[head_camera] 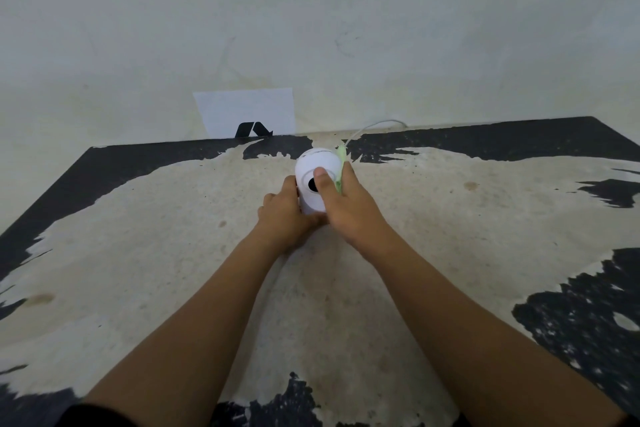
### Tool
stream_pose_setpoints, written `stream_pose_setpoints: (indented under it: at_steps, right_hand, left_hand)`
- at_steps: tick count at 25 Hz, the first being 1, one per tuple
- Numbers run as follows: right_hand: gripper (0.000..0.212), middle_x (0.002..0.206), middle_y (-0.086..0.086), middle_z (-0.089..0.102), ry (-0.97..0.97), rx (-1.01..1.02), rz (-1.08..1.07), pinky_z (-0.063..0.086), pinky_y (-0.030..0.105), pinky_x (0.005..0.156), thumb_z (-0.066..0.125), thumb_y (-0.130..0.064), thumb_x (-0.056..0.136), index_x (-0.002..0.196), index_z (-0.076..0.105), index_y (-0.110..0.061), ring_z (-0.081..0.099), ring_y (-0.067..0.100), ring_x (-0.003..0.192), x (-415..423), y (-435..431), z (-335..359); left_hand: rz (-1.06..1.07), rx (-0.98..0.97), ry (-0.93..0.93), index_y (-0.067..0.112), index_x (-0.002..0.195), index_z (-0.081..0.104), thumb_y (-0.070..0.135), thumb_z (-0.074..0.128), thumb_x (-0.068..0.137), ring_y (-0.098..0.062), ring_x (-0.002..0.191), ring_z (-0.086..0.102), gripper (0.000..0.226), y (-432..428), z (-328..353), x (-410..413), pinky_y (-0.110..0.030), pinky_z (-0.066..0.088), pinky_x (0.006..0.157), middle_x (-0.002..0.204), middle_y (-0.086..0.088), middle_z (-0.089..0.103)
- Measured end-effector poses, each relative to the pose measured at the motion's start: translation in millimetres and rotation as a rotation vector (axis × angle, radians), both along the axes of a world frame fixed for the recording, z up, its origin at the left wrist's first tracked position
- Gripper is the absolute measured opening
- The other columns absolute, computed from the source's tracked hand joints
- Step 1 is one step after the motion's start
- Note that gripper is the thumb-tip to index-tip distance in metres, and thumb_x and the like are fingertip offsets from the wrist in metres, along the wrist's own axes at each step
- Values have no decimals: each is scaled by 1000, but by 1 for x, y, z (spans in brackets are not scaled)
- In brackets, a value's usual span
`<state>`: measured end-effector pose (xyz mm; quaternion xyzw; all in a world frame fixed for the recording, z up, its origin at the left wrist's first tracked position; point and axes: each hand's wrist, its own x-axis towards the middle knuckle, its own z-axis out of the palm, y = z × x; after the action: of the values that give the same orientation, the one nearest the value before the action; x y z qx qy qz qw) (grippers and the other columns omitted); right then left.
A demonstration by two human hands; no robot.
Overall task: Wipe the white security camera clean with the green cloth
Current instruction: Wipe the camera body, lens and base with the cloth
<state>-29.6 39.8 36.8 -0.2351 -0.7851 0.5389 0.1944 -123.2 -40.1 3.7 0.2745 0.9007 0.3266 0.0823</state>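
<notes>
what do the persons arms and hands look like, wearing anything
Both forearms are bare from the bottom of the view up to the left hand and right hand. No sleeves, gloves, watch, rings or markings show. A dark garment edge sits at the bottom corners.

Both bare forearms reach forward from the bottom of the view and converge at the middle, wrists close together. The left hand (282, 215) curls its fingers around the left side and base of the camera (317, 168). The right hand (349, 210) wraps the right side, thumb laid up across the front and the cloth (341, 166) pinched under its fingers.
</notes>
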Motion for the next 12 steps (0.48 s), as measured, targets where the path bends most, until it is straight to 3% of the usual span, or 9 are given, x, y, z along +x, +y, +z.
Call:
stream_pose_setpoints:
  at_steps: [2, 7, 12]
  right_hand:
    - [63, 148, 1, 43, 48, -12, 7, 33, 27, 101, 38, -50, 95, 151, 19, -29, 44, 20, 131, -5, 4, 9]
    - [58, 131, 8, 58, -65, -43, -27, 45, 42, 100, 36, -57, 92, 138, 43, -22, 55, 25, 118, -3, 6, -11]
    - [55, 136, 4, 56, 111, -39, -65, 41, 40, 105, 30, -52, 96, 144, 38, -26, 52, 21, 122, 3, -3, -10]
  left_hand:
    - [6, -19, -3, 18, 135, 33, 49, 72, 70, -31, 115, 47, 82, 0, -1, -1, -50, 44, 95, 128, -10, 57]
    - [-8, -3, 26, 18, 129, 37, 51, 72, 70, -30, 111, 46, 76, -2, -3, 0, -49, 42, 92, 122, -8, 59]
    - [-11, -22, 20, 19, 131, 35, 46, 73, 71, -28, 113, 45, 76, 0, -3, -3, -45, 42, 91, 124, -8, 57]
